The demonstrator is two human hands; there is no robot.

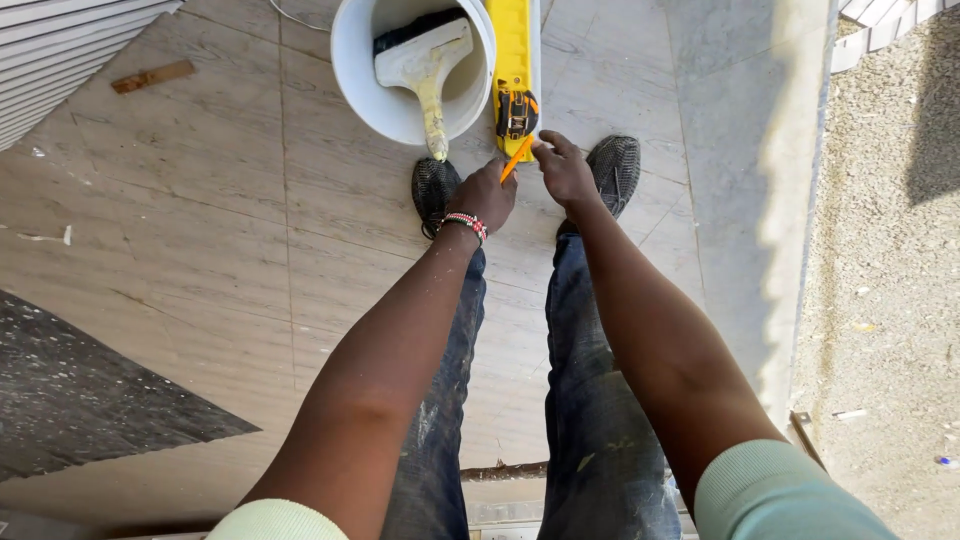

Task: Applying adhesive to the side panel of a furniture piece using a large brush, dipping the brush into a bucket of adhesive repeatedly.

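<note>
Top centre: left hand [487,195] pinches an orange pencil [516,158]; right hand [563,172], fingers curled, apparently steadies the yellow spirit level [511,50]. Slippage risks a skewed mark.

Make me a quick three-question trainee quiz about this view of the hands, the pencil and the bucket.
1. True or false: the left hand holds an orange pencil.
2. What lies inside the white bucket? A) a wide paint brush B) a hammer C) a trowel
3. Fill in: the black and yellow tape measure rests on a long yellow ____, beside the bucket.

Key:
1. True; the right hand is at the pencil's tip end, by the tape measure.
2. A, the wide paint brush, handle pointing towards the feet.
3. Spirit level.
</note>
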